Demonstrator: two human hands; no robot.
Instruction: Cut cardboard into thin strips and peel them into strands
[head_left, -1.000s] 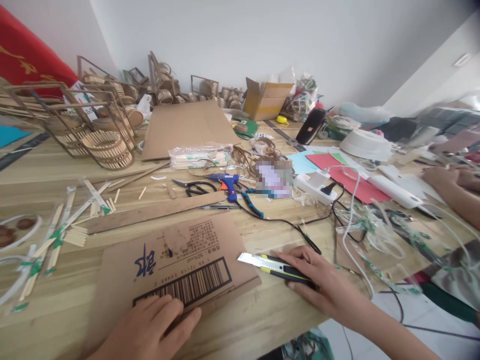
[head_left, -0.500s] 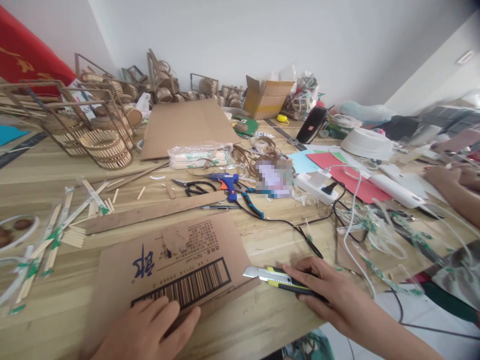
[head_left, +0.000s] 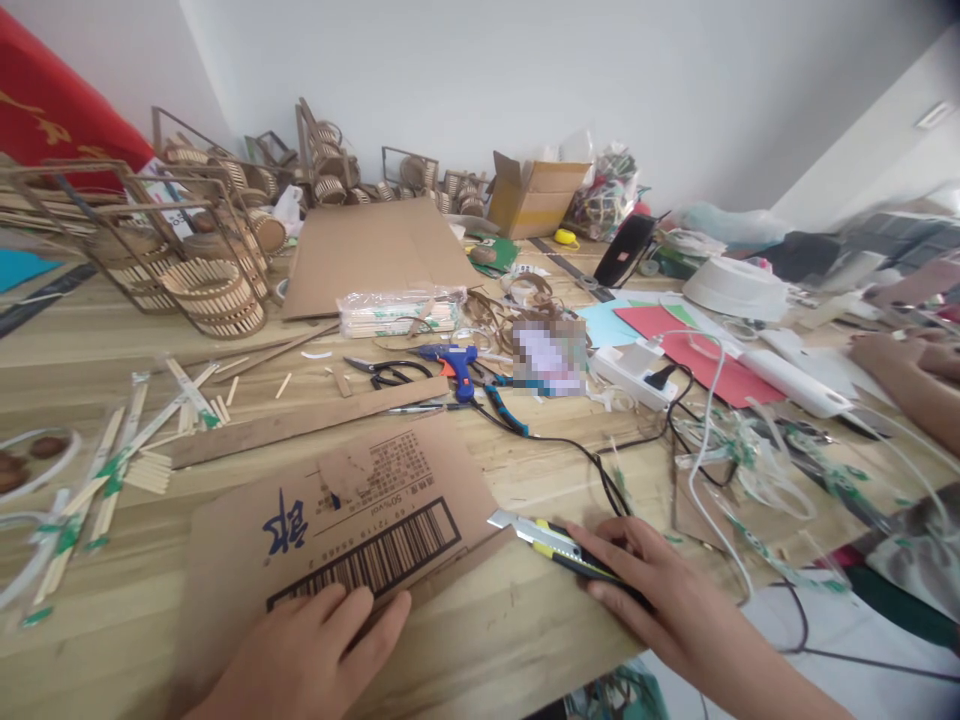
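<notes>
Since my left hand just rests, unclenched, atop cardboard on the table, that cardboard could slip; my right hand, clamped on the knife, could then skid leftward.

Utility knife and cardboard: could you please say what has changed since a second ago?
The utility knife, still in the right hand, shifted slightly right; the cardboard turned slightly, right end swinging away. The left hand stays on it; the glue gun hasn't moved.

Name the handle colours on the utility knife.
The utility knife's handle is black and yellow; the head view shows it best.
</notes>
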